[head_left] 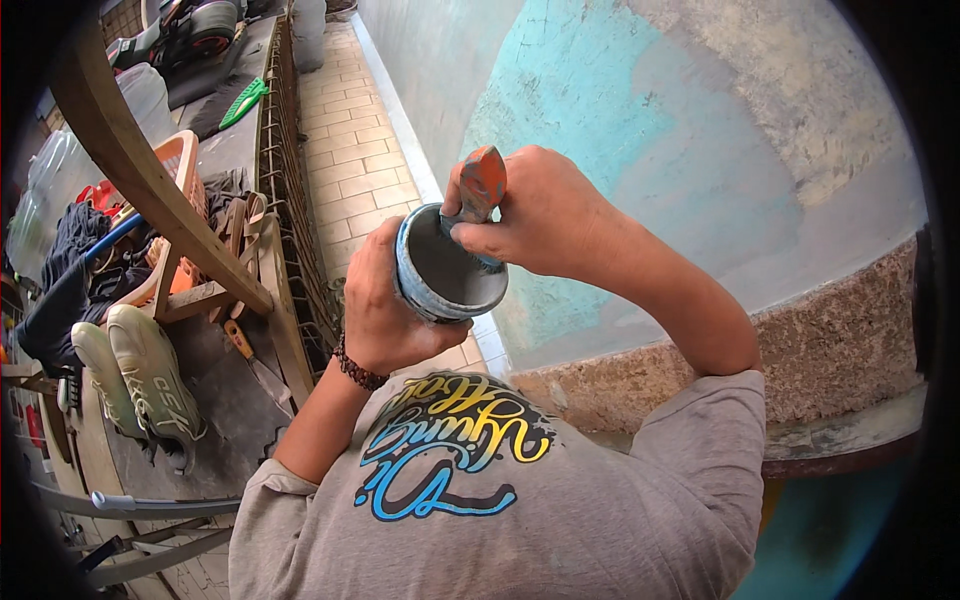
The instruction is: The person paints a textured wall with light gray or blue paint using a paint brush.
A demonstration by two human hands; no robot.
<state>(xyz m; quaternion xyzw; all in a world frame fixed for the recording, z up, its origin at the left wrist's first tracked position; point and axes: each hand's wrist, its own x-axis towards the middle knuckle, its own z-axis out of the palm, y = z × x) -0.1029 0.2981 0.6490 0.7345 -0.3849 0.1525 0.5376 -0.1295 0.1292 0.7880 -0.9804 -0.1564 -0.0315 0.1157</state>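
My left hand [382, 300] is wrapped round the side of a small blue-rimmed paint tub [403, 262], tilted so its open mouth faces me. Grey paint [440, 268] coats the inside. Over the tub's far right rim, my right hand [545, 215] is closed on a paintbrush [482, 180] with a worn orange handle smeared with grey-blue. The brush head points down into the tub; its bristles are mostly hidden behind my fingers and the rim.
To the right, a wall [640, 170] is patched turquoise and grey above a rough ledge [800, 350]. At left, a bench holds pale shoes [150, 375], a saw [255, 360] and an orange basket [182, 160] beside a wooden frame [150, 170]. A tiled walkway [355, 150] runs between.
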